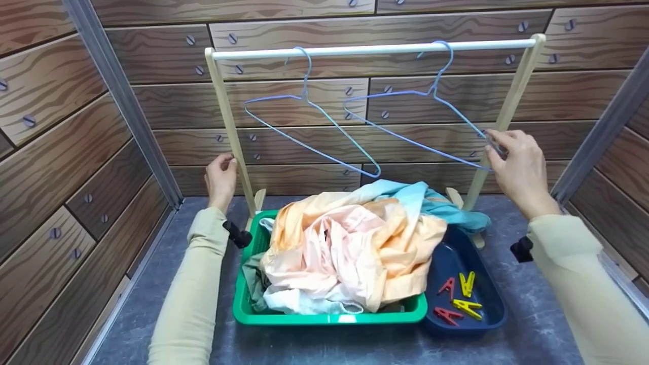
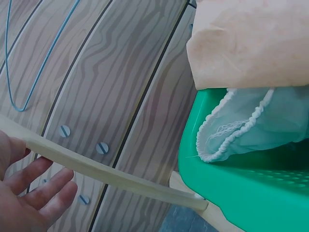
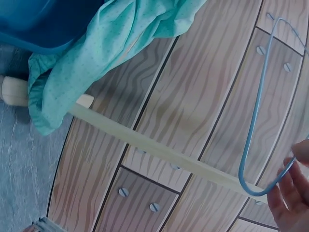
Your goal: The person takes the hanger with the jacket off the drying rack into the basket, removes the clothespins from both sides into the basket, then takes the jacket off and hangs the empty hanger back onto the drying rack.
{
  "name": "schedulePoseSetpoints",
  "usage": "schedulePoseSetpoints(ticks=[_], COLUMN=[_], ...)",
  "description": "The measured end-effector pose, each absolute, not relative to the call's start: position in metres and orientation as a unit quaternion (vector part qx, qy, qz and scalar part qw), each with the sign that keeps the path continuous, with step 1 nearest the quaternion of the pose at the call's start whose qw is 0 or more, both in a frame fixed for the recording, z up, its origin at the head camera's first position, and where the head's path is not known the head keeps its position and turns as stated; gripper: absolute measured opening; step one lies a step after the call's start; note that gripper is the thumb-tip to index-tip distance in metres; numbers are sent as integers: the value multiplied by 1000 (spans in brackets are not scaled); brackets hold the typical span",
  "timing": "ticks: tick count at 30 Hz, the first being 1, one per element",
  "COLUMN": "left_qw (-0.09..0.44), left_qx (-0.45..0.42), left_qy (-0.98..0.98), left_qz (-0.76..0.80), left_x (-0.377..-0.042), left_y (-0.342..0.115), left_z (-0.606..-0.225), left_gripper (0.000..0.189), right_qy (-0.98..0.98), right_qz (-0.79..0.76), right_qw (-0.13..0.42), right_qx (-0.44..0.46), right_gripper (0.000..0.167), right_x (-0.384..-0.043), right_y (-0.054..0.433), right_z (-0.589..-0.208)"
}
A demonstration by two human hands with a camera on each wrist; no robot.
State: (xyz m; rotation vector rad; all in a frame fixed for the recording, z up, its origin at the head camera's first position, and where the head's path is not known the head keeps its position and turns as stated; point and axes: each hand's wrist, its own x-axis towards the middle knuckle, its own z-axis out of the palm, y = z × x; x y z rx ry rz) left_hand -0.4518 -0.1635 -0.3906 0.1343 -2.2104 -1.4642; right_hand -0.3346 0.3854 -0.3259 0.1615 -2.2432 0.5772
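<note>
A clothes rack with a white top bar [image 1: 375, 49] stands at the back, two blue wire hangers hooked over it. At the rack's left post [image 1: 232, 121], my left hand [image 1: 221, 177] pinches the wood between thumb and fingers; the left wrist view shows the fingertips [image 2: 60, 176] beside the post. My right hand [image 1: 522, 170] holds the right end of the right hanger [image 1: 410, 144], near the right post [image 1: 514, 96]. The left hanger [image 1: 324, 154] hangs free. In the right wrist view, the fingers [image 3: 287, 191] lie against the bent end of the hanger wire [image 3: 248, 145].
Below the rack stands a green basket [image 1: 329, 319], heaped with peach and pink clothes [image 1: 350, 238]. A teal garment [image 1: 446, 208] spills over its back right. Beside it, a dark blue tray [image 1: 499, 304] holds red and yellow clothespins [image 1: 466, 284]. Wood-patterned walls enclose the sides and back.
</note>
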Motion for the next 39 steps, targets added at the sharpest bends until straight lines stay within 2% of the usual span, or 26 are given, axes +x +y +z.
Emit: schedulePoseSetpoints(ticks=[5,8,10,12,14,18,21,27,33,36,39], left_qw=[191,159,140,112,76,-7,-42,-89,-95,-75,-31], left_qx=[57,41,6,-41,-99,-208,-247,-273,-270,-275,-277], left_qy=[-845,-864,-871,-872,-870,-863,-863,-868,-902,-909,-913], left_qz=[-497,-475,-471,-474,-478,-460,-439,-404,-323,-305,-298], left_x=[-442,-436,-434,-433,-433,-432,-430,-427,-423,-421,-420], left_y=[-155,-146,-140,-134,-128,-115,-107,-92,-79,-77,-76], left_z=[-392,-396,-400,-406,-411,-418,-422,-428,-431,-433,-437], left_gripper=[27,25,25,25,26,29,31,43,52,42,32], right_qy=[-833,-821,-831,-851,-876,-900,-897,-917,-933,-942,-950], right_qz=[262,288,305,327,353,406,425,385,344,321,299], right_qw=[479,482,453,397,312,111,22,-43,-68,-52,-6], right_qx=[86,101,103,106,108,119,119,99,81,81,87], right_gripper=[26,24,23,24,32,60,76,94,108,97,71], right_x=[-326,-320,-318,-316,-315,-317,-323,-338,-356,-363,-367], right_y=[377,370,367,366,368,377,383,375,360,356,354], right_z=[-337,-350,-363,-376,-389,-409,-420,-435,-446,-452,-457])
